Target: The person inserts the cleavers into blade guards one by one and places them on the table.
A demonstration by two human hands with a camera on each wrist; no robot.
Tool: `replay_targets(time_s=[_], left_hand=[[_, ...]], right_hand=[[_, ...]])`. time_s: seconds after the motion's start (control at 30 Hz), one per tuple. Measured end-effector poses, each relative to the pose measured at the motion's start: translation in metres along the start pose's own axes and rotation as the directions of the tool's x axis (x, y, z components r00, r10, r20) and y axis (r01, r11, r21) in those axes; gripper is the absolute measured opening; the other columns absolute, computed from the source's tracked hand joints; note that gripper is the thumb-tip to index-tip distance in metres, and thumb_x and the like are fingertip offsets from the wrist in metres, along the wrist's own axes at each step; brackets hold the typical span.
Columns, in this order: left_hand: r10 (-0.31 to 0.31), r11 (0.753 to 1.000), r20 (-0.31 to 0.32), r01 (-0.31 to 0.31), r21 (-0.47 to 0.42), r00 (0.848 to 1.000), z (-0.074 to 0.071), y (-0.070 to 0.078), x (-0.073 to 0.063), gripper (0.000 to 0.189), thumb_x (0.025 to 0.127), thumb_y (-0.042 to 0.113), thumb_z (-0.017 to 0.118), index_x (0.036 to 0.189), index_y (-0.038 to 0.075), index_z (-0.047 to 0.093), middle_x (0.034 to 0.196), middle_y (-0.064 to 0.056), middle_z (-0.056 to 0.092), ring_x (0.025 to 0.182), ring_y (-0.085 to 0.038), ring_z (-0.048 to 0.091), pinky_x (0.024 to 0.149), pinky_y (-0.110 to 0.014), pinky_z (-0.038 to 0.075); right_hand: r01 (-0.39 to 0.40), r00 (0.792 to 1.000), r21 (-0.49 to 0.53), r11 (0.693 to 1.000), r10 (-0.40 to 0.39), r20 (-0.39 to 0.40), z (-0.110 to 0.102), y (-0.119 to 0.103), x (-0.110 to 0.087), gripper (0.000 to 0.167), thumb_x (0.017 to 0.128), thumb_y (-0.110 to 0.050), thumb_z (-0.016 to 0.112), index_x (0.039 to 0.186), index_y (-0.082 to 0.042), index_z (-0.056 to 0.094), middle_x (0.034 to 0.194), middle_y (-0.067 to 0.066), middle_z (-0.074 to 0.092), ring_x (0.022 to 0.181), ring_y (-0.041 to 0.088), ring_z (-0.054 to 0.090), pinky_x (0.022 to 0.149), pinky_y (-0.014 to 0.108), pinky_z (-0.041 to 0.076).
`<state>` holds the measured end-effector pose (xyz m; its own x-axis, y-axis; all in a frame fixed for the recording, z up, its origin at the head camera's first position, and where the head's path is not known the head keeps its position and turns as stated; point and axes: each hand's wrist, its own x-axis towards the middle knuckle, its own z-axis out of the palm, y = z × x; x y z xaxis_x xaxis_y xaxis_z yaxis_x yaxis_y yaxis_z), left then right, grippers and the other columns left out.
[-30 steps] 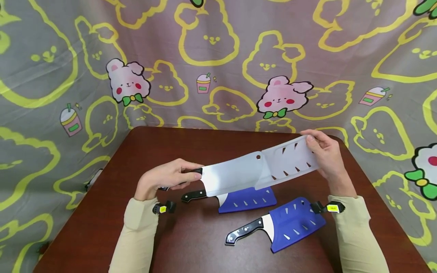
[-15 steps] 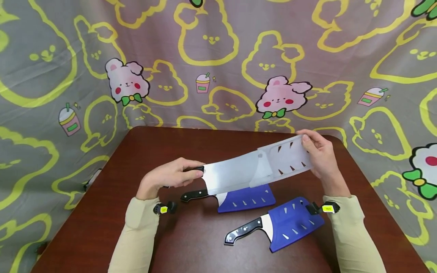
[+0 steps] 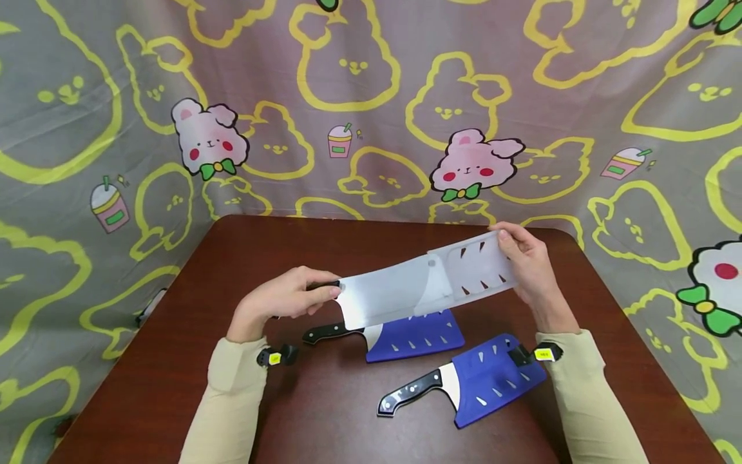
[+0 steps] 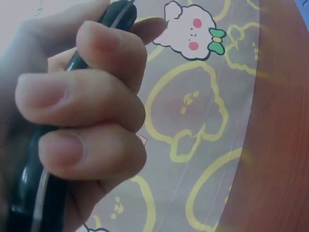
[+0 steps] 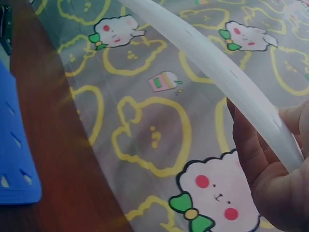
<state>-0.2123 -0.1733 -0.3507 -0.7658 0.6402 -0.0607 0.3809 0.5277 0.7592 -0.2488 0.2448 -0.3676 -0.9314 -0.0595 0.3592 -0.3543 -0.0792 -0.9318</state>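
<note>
My left hand grips the black handle of a cleaver, fingers curled round it in the left wrist view. The cleaver's broad steel blade points right, raised over the table. Its tip end lies inside a translucent white blade sheath with slanted slots. My right hand pinches the sheath's far right end, thumb on the near face; the right wrist view has the sheath edge-on between thumb and fingers. Part of the left hand's handle is hidden by the fingers in the head view.
Two more cleavers in blue sheaths lie on the brown table: one blue sheath partly behind the raised blade, the other blue sheath nearer, below the right wrist. Both black handles point left. A cartoon-print curtain surrounds the table's back and sides.
The right hand has drawn the white sheath leftward along the blade, so it now covers the blade's tip and hole. The left hand keeps its grip on the handle.
</note>
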Motion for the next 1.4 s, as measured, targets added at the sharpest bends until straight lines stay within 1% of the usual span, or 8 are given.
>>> replay_targets(time_s=[0.23,0.37,0.57,0.8,0.9,1.03,1.23,1.4], left_hand=[[0.022,1.0,0.01,-0.022,0.003,1.0,0.026,0.004,0.026,0.016,0.102,0.031,0.052,0.102,0.02,0.063,0.056,0.004,0.048,0.041,-0.011,0.041,0.045,-0.027,0.041],[0.026,0.999,0.01,-0.026,0.023,1.0,0.034,0.005,0.032,0.022,0.103,0.033,0.05,0.101,0.015,0.062,0.055,0.005,0.047,0.041,-0.01,0.041,0.046,-0.027,0.042],[0.028,0.998,-0.007,-0.028,0.048,1.0,0.033,0.009,0.03,0.02,0.102,0.034,0.051,0.102,0.018,0.063,0.056,0.004,0.047,0.043,-0.01,0.042,0.049,-0.027,0.043],[-0.015,0.999,0.027,0.014,0.031,1.0,0.035,0.007,0.031,0.019,0.102,0.036,0.051,0.1,0.019,0.06,0.059,0.003,0.05,0.039,-0.012,0.041,0.047,-0.029,0.045],[-0.017,0.999,0.046,0.016,0.035,0.999,0.036,0.009,0.031,0.021,0.101,0.037,0.054,0.109,0.018,0.06,0.062,0.003,0.052,0.041,-0.011,0.043,0.05,-0.029,0.047],[-0.017,0.999,0.044,0.015,0.038,0.999,0.034,0.011,0.028,0.038,0.097,0.037,0.061,0.129,0.016,0.056,0.067,0.002,0.057,0.046,-0.014,0.052,0.053,-0.03,0.05],[-0.029,0.999,0.048,0.027,0.031,0.998,0.032,0.006,0.026,0.047,0.094,0.032,0.067,0.136,0.017,0.053,0.084,0.001,0.066,0.061,-0.028,0.065,0.058,-0.031,0.052],[-0.075,0.997,0.036,0.074,0.038,0.997,0.026,-0.005,0.035,0.045,0.092,0.022,0.069,0.135,0.017,0.055,0.102,-0.005,0.07,0.073,-0.023,0.068,0.064,-0.031,0.053]], right_hand=[[-0.093,0.986,-0.079,0.993,0.103,0.134,0.04,0.021,-0.007,0.037,0.102,-0.028,0.051,0.126,0.0,0.054,0.104,0.0,0.062,0.089,0.015,0.065,0.067,0.034,0.058],[-0.101,0.986,-0.079,0.992,0.11,0.125,0.053,0.029,-0.013,0.038,0.103,-0.028,0.05,0.126,0.002,0.052,0.102,0.0,0.062,0.087,0.014,0.066,0.067,0.034,0.058],[-0.093,0.989,-0.054,0.994,0.098,0.111,0.06,0.031,-0.018,0.039,0.103,-0.028,0.05,0.126,0.003,0.051,0.099,-0.002,0.063,0.084,0.014,0.066,0.065,0.033,0.058],[-0.157,0.974,-0.131,0.979,0.176,0.145,0.054,0.03,-0.014,0.036,0.103,-0.033,0.049,0.127,-0.007,0.054,0.104,-0.001,0.061,0.088,0.016,0.065,0.07,0.035,0.058],[-0.206,0.961,-0.156,0.966,0.23,0.155,0.048,0.03,-0.012,0.034,0.102,-0.036,0.049,0.126,-0.012,0.055,0.106,0.0,0.06,0.089,0.017,0.064,0.07,0.035,0.057],[-0.274,0.932,-0.173,0.946,0.305,0.194,0.041,0.033,-0.007,0.033,0.102,-0.04,0.049,0.124,-0.017,0.056,0.107,0.001,0.06,0.091,0.018,0.065,0.073,0.036,0.057],[-0.32,0.899,-0.244,0.915,0.374,0.226,0.027,0.041,-0.002,0.038,0.102,-0.042,0.047,0.123,-0.011,0.057,0.104,-0.001,0.061,0.092,0.017,0.061,0.077,0.035,0.054],[-0.328,0.899,-0.29,0.899,0.392,0.197,0.014,0.045,0.006,0.041,0.102,-0.043,0.047,0.124,-0.01,0.056,0.104,-0.001,0.059,0.091,0.015,0.06,0.077,0.033,0.053]])
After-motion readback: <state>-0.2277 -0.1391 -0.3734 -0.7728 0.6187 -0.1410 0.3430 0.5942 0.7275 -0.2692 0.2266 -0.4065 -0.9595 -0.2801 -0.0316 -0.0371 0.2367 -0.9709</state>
